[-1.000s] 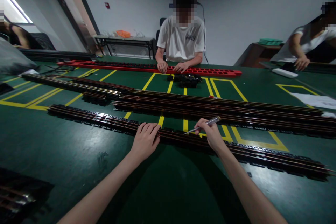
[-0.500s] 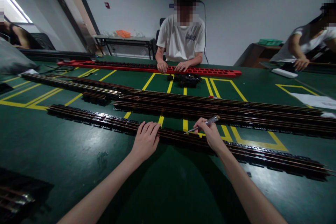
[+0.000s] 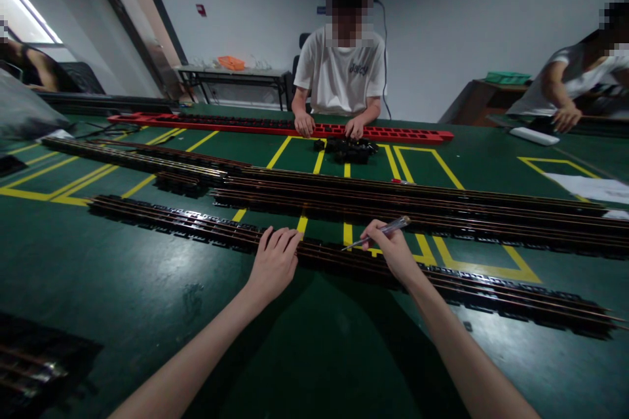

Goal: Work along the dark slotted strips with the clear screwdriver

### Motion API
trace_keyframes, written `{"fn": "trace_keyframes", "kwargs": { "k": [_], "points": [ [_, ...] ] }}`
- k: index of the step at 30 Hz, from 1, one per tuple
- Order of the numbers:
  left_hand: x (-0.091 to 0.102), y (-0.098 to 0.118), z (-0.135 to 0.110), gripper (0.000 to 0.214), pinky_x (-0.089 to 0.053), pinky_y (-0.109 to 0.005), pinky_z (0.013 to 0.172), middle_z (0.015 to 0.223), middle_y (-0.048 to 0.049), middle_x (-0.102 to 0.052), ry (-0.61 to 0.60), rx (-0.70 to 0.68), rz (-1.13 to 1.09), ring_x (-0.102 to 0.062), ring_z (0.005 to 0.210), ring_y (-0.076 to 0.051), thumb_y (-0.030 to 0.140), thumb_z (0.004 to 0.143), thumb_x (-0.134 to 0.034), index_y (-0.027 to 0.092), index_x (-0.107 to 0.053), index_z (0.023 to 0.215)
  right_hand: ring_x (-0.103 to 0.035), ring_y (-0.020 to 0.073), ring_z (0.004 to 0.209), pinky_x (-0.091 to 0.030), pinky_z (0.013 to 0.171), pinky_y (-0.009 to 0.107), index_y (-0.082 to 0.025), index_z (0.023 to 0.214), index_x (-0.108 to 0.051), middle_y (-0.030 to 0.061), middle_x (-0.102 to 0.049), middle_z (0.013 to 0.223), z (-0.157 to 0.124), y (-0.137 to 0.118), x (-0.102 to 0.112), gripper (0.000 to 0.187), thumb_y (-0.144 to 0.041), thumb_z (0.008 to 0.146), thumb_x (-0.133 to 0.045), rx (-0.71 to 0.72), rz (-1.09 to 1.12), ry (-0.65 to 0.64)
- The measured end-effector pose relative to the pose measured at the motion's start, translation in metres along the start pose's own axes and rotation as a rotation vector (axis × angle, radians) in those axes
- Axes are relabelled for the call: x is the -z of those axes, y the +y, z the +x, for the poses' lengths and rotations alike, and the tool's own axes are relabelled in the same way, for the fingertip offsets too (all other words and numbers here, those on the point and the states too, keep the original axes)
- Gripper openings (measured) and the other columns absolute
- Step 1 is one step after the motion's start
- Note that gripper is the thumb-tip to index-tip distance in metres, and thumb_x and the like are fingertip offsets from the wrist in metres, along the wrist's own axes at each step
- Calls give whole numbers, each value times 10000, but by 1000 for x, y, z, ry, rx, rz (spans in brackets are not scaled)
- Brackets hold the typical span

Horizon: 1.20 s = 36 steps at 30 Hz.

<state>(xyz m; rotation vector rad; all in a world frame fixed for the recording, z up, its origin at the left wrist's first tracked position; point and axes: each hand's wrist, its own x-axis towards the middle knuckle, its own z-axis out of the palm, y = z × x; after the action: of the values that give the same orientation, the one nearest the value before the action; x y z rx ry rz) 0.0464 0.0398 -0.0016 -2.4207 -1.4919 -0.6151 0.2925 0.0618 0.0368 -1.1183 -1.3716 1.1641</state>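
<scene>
A long dark rail strip with copper-coloured bars [image 3: 162,222] lies across the green table in front of me. My left hand [image 3: 273,263] rests on it with the fingers pressed down flat together on the strip. My right hand [image 3: 393,252] is closed in a pinch on a thin screwdriver [image 3: 381,232] with a clear handle. The screwdriver's tip points left and down and touches the strip between my two hands.
More long rail strips [image 3: 442,206] lie parallel behind the near one. A red rack [image 3: 407,136] and a pile of small black parts [image 3: 350,149] are at the far side, where a person in a white shirt works. Another person leans in at far right. Dark parts [image 3: 29,366] sit at bottom left.
My hands have barely shifted. The person opposite has moved one hand to the right along the red rack.
</scene>
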Motion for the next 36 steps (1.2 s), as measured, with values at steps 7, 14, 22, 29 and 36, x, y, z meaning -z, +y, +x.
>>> {"fn": "trace_keyframes", "kwargs": {
  "k": [7, 14, 22, 29, 36],
  "points": [
    [0, -3, -1, 490, -314, -488, 1058, 1144, -77, -641, 48, 62, 6, -532, 1126, -249, -27, 762, -362, 183, -583, 1146, -619, 163, 700, -466, 713, 314, -191, 732, -624, 15, -661, 689, -3, -5, -12, 233, -409, 805, -592, -3, -102, -168],
    [-1, -9, -1, 505, -321, -454, 1068, 1107, -69, -649, 69, 28, -102, -547, 1112, -207, -39, 760, -304, 183, -579, 1121, -618, 161, 713, -485, 692, 312, -191, 735, -631, 19, -658, 705, -5, -7, -17, 261, -448, 777, -613, -59, -36, -177],
    [6, -6, 0, 413, -298, -477, 1060, 1187, -78, -614, -8, -18, -166, -505, 1164, -246, 145, 774, -434, 197, -562, 1163, -614, 160, 690, -486, 669, 308, -195, 725, -637, 18, -660, 687, -4, -5, -17, 258, -448, 771, -613, -55, -36, -158],
    [4, -5, 1, 324, -354, -463, 981, 1137, -79, -635, -23, -21, -103, -532, 1094, -257, 257, 819, -495, 200, -570, 1129, -605, 158, 680, -479, 654, 301, -199, 734, -642, 20, -661, 696, -4, -1, -17, 244, -434, 788, -600, -32, -40, -167],
    [3, -5, 1, 304, -364, -449, 969, 1112, -79, -643, -10, -22, -92, -556, 1040, -245, 213, 818, -490, 184, -574, 1109, -592, 149, 671, -470, 665, 299, -191, 750, -638, 22, -667, 702, -4, -1, -16, 241, -424, 794, -594, -49, -46, -167]
  ]
}}
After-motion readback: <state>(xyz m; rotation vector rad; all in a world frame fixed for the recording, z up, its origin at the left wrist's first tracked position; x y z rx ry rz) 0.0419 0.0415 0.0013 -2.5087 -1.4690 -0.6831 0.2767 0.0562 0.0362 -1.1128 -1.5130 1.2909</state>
